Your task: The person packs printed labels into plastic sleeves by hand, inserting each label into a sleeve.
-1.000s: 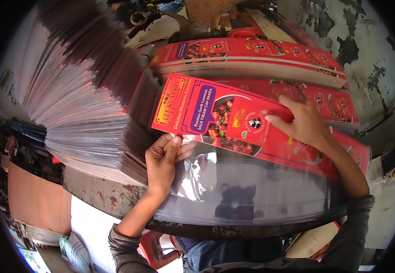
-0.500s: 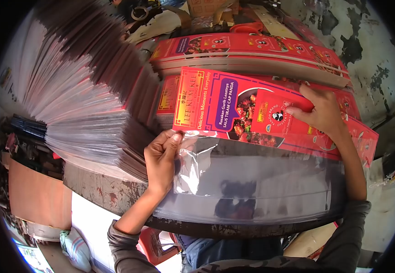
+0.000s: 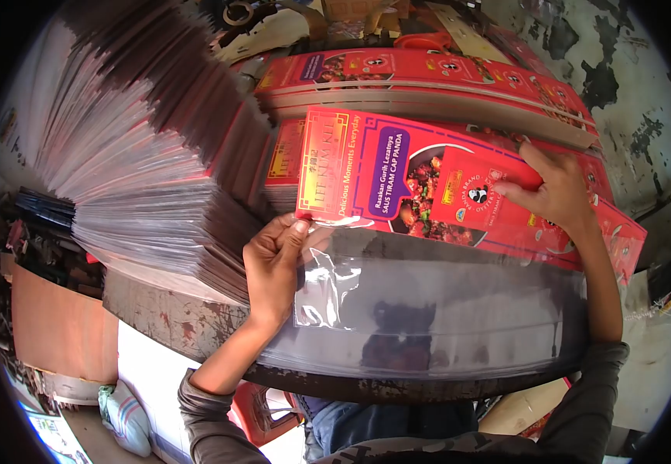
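A long red printed card (image 3: pixel 397 182) lies tilted over the clear plastic sleeves (image 3: pixel 443 309), its left end higher than its right. My left hand (image 3: pixel 273 263) pinches the edge of a clear sleeve at the card's lower left corner, thumb against fingers. My right hand (image 3: pixel 556 189) grips the card by its upper edge, with the thumb on the printed face and the fingers toward the far side. Behind it are stacks of similar red cards (image 3: pixel 459 69). How far the card is inside the sleeve, I cannot tell.
A tall fanned pile of sleeved sheets (image 3: pixel 150 209) stands at the left, beside a dark bundle (image 3: pixel 45 210). The worn table edge (image 3: pixel 173 317) curves in front. A red stool (image 3: pixel 262 414) is below, and a peeling wall (image 3: pixel 606 69) rises at the right.
The card has shifted up and to the right, then settled with its left end above my left hand. My right hand has moved right with it. My left hand stays near the same spot.
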{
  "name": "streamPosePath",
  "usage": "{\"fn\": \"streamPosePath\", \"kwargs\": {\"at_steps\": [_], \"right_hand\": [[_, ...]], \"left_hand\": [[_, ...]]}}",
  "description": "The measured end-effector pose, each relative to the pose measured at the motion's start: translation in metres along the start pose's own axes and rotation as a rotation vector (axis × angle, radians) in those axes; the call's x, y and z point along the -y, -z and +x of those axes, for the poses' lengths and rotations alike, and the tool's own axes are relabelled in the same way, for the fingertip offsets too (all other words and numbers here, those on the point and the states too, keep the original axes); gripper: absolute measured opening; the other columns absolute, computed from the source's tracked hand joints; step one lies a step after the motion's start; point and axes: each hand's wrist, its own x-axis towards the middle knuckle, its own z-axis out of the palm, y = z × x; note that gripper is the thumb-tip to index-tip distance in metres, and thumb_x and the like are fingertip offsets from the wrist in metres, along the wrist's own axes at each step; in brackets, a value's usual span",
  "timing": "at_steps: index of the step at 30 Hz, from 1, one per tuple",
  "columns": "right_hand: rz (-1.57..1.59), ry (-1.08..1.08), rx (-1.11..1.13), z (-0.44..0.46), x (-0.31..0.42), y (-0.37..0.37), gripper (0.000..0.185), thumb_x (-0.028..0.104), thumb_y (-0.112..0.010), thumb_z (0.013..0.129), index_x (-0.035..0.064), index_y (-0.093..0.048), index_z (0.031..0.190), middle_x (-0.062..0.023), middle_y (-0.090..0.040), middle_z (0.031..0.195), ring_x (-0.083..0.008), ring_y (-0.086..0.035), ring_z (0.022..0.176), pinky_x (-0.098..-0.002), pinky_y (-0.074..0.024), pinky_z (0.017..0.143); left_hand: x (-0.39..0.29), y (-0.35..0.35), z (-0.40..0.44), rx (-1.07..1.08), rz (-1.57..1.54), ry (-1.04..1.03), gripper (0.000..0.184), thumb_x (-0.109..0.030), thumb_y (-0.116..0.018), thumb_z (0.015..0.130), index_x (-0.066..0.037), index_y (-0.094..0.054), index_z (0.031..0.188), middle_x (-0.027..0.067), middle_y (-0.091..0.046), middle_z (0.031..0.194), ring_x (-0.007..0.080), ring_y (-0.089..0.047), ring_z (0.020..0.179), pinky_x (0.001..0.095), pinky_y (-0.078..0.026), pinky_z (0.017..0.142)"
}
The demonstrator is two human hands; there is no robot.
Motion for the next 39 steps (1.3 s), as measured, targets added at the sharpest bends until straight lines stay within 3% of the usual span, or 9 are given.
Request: {"fn": "streamPosePath", "kwargs": {"at_steps": [5,7,11,20,22,26,28,32,39], "right_hand": [[-0.059,0.027,-0.045,0.005,0.007,0.004,0.043,0.04,-0.079,0.066,0.0038,-0.058,0.079,-0.01,-0.061,0.071,-0.0288,-0.057,0.057,-0.0365,-0.0461,0.052],[-0.106,0.064,-0.101,0.007,0.009,0.004,0.043,0.039,-0.079,0.065,0.0042,-0.058,0.078,-0.0091,-0.061,0.071,-0.0288,-0.057,0.059,-0.0363,-0.0468,0.055],[-0.137,0.141,-0.167,0.011,0.013,0.006,0.041,0.037,-0.08,0.065,0.0044,-0.058,0.077,-0.0083,-0.061,0.069,-0.0282,-0.057,0.06,-0.0358,-0.0468,0.056],[-0.128,0.165,-0.161,0.008,0.006,0.013,0.043,0.036,-0.081,0.063,0.0048,-0.054,0.072,-0.0077,-0.056,0.061,-0.0244,-0.053,0.054,-0.0337,-0.0443,0.051],[-0.109,0.015,0.012,0.001,0.004,0.013,0.052,0.031,-0.083,0.061,-0.0035,-0.057,0.09,-0.012,-0.059,0.075,-0.0296,-0.057,0.069,-0.0363,-0.0471,0.068],[-0.113,0.076,-0.01,0.004,0.004,0.011,0.051,0.031,-0.083,0.061,-0.0033,-0.057,0.089,-0.0127,-0.059,0.075,-0.03,-0.057,0.07,-0.0367,-0.0467,0.068],[-0.054,0.161,-0.139,0.011,0.007,0.01,0.044,0.037,-0.081,0.064,0.0043,-0.053,0.071,-0.0076,-0.053,0.058,-0.024,-0.049,0.049,-0.0336,-0.0411,0.047],[-0.041,0.224,-0.179,0.014,0.01,0.013,0.044,0.037,-0.081,0.064,0.0039,-0.053,0.071,-0.0073,-0.052,0.058,-0.024,-0.048,0.048,-0.0337,-0.0405,0.047],[-0.079,0.151,-0.097,0.014,0.006,0.018,0.044,0.038,-0.08,0.065,0.0038,-0.054,0.074,-0.008,-0.052,0.057,-0.0243,-0.048,0.048,-0.0345,-0.0401,0.046]], "left_hand": [[-0.001,-0.001,0.001,-0.017,0.011,-0.024,0.023,-0.01,-0.05,0.094,0.007,-0.054,0.11,0.0119,-0.065,0.098,0.0177,-0.066,0.09,0.0226,-0.054,0.074],[-0.004,-0.003,0.001,-0.025,0.026,-0.051,0.025,-0.006,-0.052,0.093,0.01,-0.053,0.111,0.0138,-0.065,0.099,0.0221,-0.065,0.095,0.0286,-0.055,0.078],[-0.004,-0.003,0.002,-0.044,0.042,-0.049,0.029,-0.005,-0.052,0.092,0.011,-0.051,0.116,0.0144,-0.065,0.1,0.0225,-0.065,0.095,0.0272,-0.055,0.077],[-0.003,-0.003,0.0,-0.061,0.055,-0.049,0.027,-0.009,-0.052,0.093,0.008,-0.053,0.114,0.0101,-0.065,0.097,0.0149,-0.065,0.089,0.0207,-0.053,0.072],[-0.005,-0.004,0.001,-0.064,0.064,-0.048,0.027,-0.009,-0.051,0.093,0.009,-0.053,0.114,0.0105,-0.065,0.098,0.0153,-0.065,0.09,0.0214,-0.053,0.073],[-0.002,-0.003,0.002,-0.062,0.011,-0.019,0.027,-0.008,-0.05,0.094,0.01,-0.053,0.114,0.0118,-0.065,0.098,0.0167,-0.065,0.092,0.0235,-0.053,0.077],[-0.002,-0.002,0.002,-0.055,0.017,-0.016,0.027,-0.009,-0.05,0.094,0.01,-0.053,0.114,0.0121,-0.065,0.098,0.0174,-0.065,0.093,0.024,-0.053,0.078],[-0.005,-0.004,0.002,-0.073,0.014,0.037,0.026,-0.011,-0.05,0.094,0.009,-0.054,0.111,0.0106,-0.065,0.096,0.0153,-0.065,0.09,0.0242,-0.053,0.079],[0.001,0.0,0.003,-0.095,-0.005,0.046,0.022,-0.012,-0.052,0.094,0.006,-0.057,0.104,0.0079,-0.064,0.093,0.0094,-0.062,0.081,0.0227,-0.052,0.078]]}}
